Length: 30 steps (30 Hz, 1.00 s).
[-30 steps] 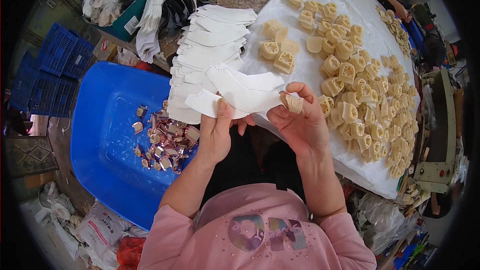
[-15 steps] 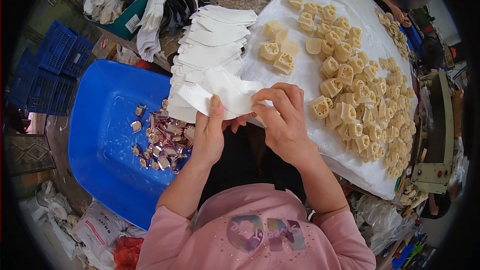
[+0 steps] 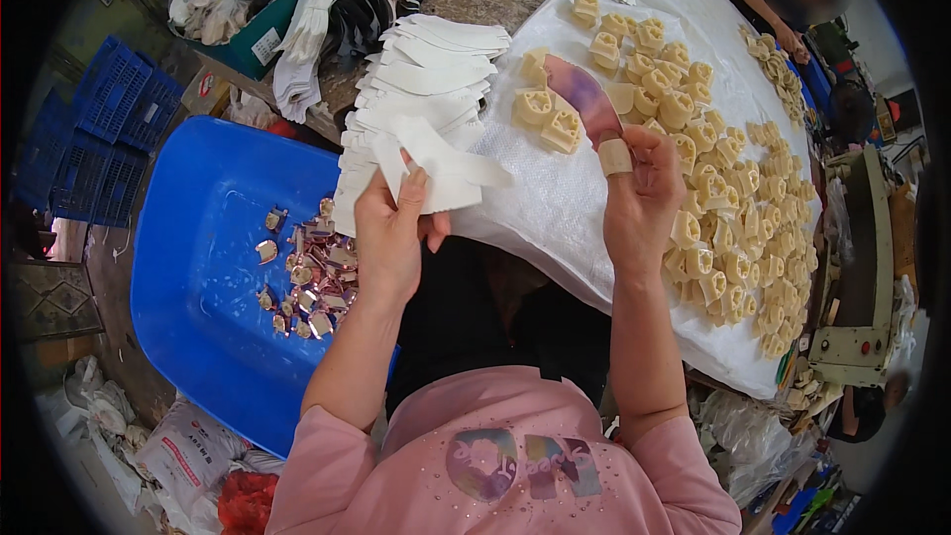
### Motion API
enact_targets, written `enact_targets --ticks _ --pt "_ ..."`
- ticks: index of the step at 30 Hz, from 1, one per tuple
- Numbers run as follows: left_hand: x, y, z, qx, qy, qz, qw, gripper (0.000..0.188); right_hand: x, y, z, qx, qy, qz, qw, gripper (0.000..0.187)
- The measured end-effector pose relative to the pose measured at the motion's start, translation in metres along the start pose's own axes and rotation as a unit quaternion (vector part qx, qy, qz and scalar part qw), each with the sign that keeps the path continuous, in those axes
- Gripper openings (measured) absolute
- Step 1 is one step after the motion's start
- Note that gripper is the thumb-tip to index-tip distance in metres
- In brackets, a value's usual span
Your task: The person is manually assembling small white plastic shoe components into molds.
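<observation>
Purple and glossy, 1 strip (image 3: 581, 96) juts from the tightly pinched right hand (image 3: 644, 193). The left hand (image 3: 389, 233) clamps white pieces (image 3: 441, 173) near 1 blue tub (image 3: 188, 258).

The right hand (image 3: 646, 188) has been drawn away from the white pieces (image 3: 443, 166), and a curved, shiny purple-pink strip (image 3: 582, 97) is now held up in it, partly covering the cream parts (image 3: 561, 131) behind. The left hand (image 3: 392, 233) has been shifted slightly up and leftward with the white pieces, so a wide gap has been opened between both hands.
</observation>
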State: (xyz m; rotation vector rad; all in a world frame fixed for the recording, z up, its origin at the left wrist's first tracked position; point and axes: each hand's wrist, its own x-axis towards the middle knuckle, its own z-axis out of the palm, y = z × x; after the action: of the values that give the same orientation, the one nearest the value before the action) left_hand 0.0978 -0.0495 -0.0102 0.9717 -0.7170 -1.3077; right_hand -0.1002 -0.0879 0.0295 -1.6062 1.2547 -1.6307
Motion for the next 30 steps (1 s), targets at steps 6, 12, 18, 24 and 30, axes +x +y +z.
enact_targets --ticks 6,12,18,24,30 --pt "0.014 0.010 0.000 0.107 0.061 0.041 0.992 0.059 -0.007 0.000 0.009 -0.003 -0.047 -0.010 0.999 0.013" --pt "0.013 0.006 0.003 0.128 0.079 0.046 0.988 0.057 -0.027 -0.001 0.049 0.237 -0.123 0.113 0.957 0.016" --pt "0.012 0.008 0.003 0.139 0.094 0.066 0.984 0.048 -0.036 0.031 0.070 0.107 -0.171 0.101 0.974 0.020" --pt "0.006 0.011 -0.021 0.065 0.091 0.053 0.992 0.042 -0.031 0.026 0.068 0.071 -0.240 0.131 0.959 0.017" --pt "0.011 0.009 -0.015 -0.054 0.093 0.079 0.991 0.039 -0.029 0.020 0.064 0.257 -0.062 0.089 0.960 0.014"
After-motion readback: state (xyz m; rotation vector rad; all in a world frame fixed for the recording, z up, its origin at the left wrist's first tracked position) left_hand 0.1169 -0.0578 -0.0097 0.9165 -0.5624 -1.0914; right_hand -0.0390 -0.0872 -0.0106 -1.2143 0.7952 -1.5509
